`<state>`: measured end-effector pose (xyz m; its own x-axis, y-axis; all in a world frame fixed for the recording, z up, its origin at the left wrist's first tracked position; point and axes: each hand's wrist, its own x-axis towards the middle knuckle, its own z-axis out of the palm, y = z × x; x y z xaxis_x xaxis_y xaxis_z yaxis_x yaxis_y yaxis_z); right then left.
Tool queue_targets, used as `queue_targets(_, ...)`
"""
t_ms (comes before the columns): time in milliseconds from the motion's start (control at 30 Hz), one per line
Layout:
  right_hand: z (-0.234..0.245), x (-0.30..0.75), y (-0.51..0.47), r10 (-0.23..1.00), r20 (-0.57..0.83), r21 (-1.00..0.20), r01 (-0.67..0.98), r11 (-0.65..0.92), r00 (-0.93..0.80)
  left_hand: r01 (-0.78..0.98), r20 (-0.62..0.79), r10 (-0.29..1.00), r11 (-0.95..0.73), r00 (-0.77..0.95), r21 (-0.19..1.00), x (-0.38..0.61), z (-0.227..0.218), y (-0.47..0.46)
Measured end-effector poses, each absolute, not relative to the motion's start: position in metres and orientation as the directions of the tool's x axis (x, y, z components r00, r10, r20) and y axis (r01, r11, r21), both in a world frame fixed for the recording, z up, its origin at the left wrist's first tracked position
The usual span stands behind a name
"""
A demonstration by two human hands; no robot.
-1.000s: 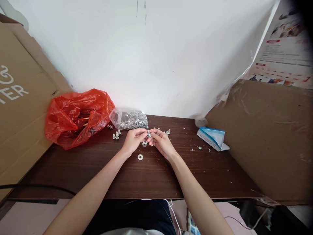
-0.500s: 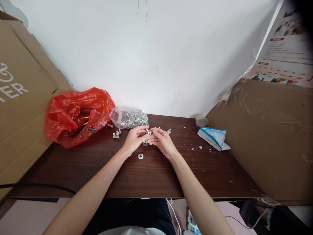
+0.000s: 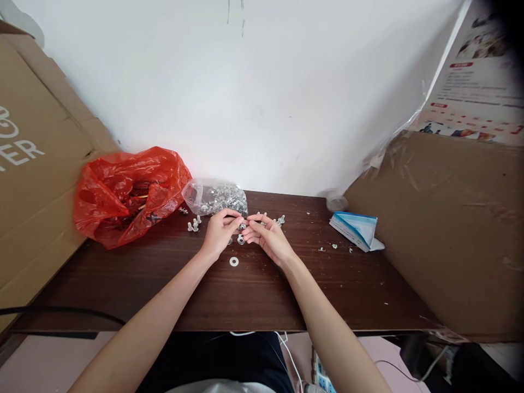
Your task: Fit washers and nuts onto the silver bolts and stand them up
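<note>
A small shiny metal bolt is between my two hands above the middle of the table. My left hand pinches it with thumb and forefinger. From the other side, the thumb and fingertips of my right hand close on the same bolt, partly covering it. Below the fingers lie flat metal washers; one washer is in plain sight, and another washer sits just under the hands. Several bolts stand to the left, and more bolts are behind my right hand.
A clear plastic bag of metal hardware lies behind my left hand, beside a red plastic bag. A blue-and-white packet and a clear cup are at right. Cardboard flanks the dark table, with a wall behind.
The bolt has tilted and shifted slightly left between my fingers, and my fingertips now cover more of it. The view has shifted a little.
</note>
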<state>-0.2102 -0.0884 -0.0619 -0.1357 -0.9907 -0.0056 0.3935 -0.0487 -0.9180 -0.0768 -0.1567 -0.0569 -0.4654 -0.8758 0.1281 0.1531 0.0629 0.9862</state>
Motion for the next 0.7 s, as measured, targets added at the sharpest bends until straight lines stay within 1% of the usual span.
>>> queue_targets(133, -0.062, -0.207, -0.088, -0.989, 0.069, -0.957, 0.269, -0.103, -0.133, 0.185, 0.072, -0.907, -0.007, -0.415, 0.983, -0.076, -0.055, -0.157)
queue_targets(267, -0.066, -0.206, -0.09, -0.981, 0.145, -0.979, 0.121, -0.161, -0.13, 0.169, 0.075, -0.904, 0.003, -0.42, 0.986, -0.075, -0.057, -0.157)
queue_targets(367, -0.072, -0.207, -0.092, -0.969, 0.203, -0.979, -0.023, -0.201, -0.141, 0.129, 0.084, -0.905, 0.033, -0.417, 0.991, -0.075, -0.058, -0.156)
queue_targets(467, -0.075, -0.208, -0.093, -0.951, 0.249, -0.963, -0.147, -0.224, -0.181, 0.149, 0.035, -0.903, -0.032, -0.428, 0.988, -0.077, -0.055, -0.154)
queue_targets(567, -0.075, -0.209, -0.093, -0.935, 0.268, -0.958, -0.169, -0.232, -0.233, 0.222, -0.037, -0.897, -0.148, -0.441, 0.964, -0.079, -0.051, -0.152)
queue_targets(700, -0.073, -0.21, -0.092, -0.911, 0.302, -0.951, -0.149, -0.27, -0.279, 0.33, -0.03, -0.872, -0.216, -0.488, 0.919, -0.08, -0.046, -0.151)
